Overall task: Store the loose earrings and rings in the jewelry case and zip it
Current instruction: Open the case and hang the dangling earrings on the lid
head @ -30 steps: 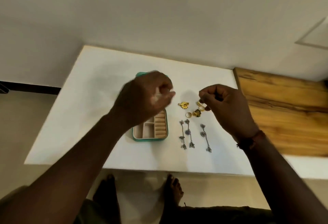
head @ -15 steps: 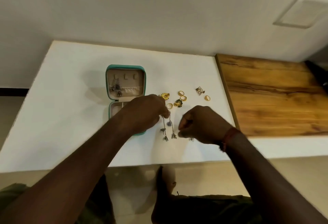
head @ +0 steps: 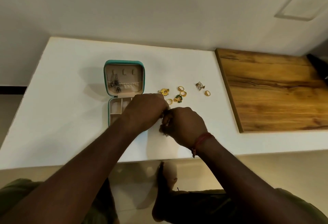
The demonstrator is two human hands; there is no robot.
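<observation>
The teal jewelry case (head: 124, 62) lies open on the white table (head: 71, 117). Silver bell earrings (head: 115, 84) hang in its lid, and its divided tray (head: 115, 108) is partly under my left hand (head: 145, 110). My right hand (head: 182, 124) is curled just right of it, knuckles touching. Both hands pinch at the long silver dangle earrings (head: 166, 135), which are mostly hidden under the fingers. Behind the hands lie a gold flower earring (head: 164, 91), a green and gold earring (head: 178, 98), several gold rings (head: 181, 88) and a silver earring (head: 199, 85).
A wooden board (head: 275, 90) covers the right part of the tabletop, its left edge close to the loose ring (head: 207, 92). A pale wall runs behind the table. My bare feet (head: 166, 174) show under the near table edge.
My two hands have come together over the silver dangle earrings, which were visible on the table half a second ago. The case and gold pieces have not moved.
</observation>
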